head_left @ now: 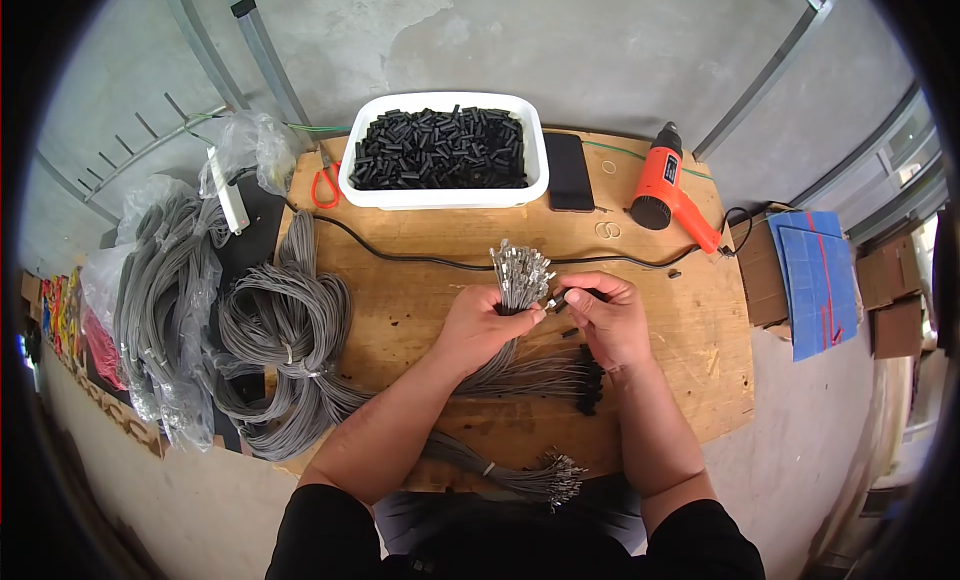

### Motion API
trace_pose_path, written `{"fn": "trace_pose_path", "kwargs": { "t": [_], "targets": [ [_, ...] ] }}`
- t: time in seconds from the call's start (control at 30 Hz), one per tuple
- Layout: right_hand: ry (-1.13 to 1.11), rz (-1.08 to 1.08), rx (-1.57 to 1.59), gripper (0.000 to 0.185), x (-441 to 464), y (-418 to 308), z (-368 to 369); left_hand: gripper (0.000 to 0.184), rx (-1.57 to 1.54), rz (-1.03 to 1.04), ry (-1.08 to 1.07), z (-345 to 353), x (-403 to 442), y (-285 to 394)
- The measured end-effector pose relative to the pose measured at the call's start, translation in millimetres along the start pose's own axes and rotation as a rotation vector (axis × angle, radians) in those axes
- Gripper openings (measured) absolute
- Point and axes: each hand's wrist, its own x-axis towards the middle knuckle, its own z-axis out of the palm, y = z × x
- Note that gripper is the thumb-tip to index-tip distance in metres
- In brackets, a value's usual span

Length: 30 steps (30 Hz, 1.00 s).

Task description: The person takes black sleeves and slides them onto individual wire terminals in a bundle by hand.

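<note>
My left hand [480, 325] is wrapped round a bundle of grey wires whose metal terminals [522, 270] stick up above the fingers. Beside it, my right hand [607, 315] pinches a small black sleeve [574, 298] at the end of one wire, close to a shiny terminal. Whether the sleeve covers that terminal is too small to tell. Below my hands, more grey wires [520, 377] run to the right and end in black sleeves [588, 382]. Nearer my body lies another tied wire bundle [490, 470] with bare metal terminals.
A white tub [543, 170] holds many black sleeves. Nearby are a phone [568, 172], an orange heat gun [665, 185] with a black cable [430, 261], and red-handled pliers [326, 188]. Coiled grey wires [285, 320] and plastic-wrapped bundles [165, 300] fill the left side.
</note>
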Motion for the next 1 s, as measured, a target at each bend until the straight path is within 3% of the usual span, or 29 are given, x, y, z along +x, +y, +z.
{"fn": "trace_pose_path", "kwargs": {
  "t": [0.7,0.77,1.0],
  "targets": [
    [0.015,0.025,-0.051,0.013,1.5,1.7,2.1,0.016,0.173,-0.003,-0.007,0.9,-0.8,6.1],
    [0.064,-0.018,-0.021,0.012,2.2,1.0,-0.9,0.014,-0.088,-0.05,-0.038,4.4,-1.4,6.9],
    [0.046,0.012,0.077,0.014,1.6,-5.6,1.9,0.014,-0.168,-0.086,0.002,3.4,-0.5,3.8]
  ]
}}
